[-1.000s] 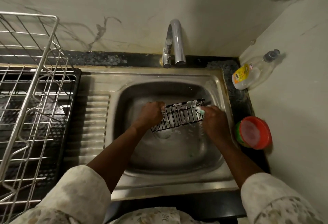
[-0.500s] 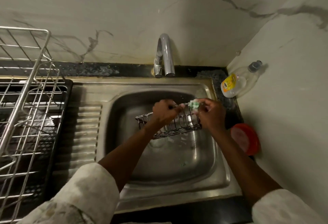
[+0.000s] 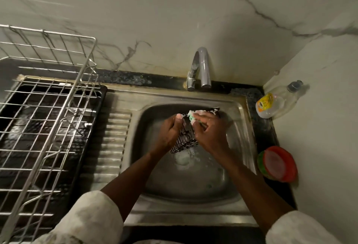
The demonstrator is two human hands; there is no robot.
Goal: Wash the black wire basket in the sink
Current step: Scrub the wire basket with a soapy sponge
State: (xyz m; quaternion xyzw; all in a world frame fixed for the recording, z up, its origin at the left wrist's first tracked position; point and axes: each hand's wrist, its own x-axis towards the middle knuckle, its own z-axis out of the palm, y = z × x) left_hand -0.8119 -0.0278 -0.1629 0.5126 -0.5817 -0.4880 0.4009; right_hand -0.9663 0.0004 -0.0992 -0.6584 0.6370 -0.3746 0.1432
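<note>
Over the sink [image 3: 240, 127], toward its back edge below the tap [image 3: 200, 69], my left hand [image 3: 169, 135] has its fingers closed around the black wire basket [image 3: 185, 139], holding it tilted on end above the basin. My right hand [image 3: 209, 133] has its fingers curled on a soapy green sponge [image 3: 192, 117], pressing it against the basket's upper rim.

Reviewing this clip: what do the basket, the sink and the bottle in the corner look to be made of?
Black wire basket: thin metal wire, apparently dark-coated. Sink: brushed stainless steel, by its dull grey sheen. Bottle: clear plastic, probably; see-through with a yellow label.
</note>
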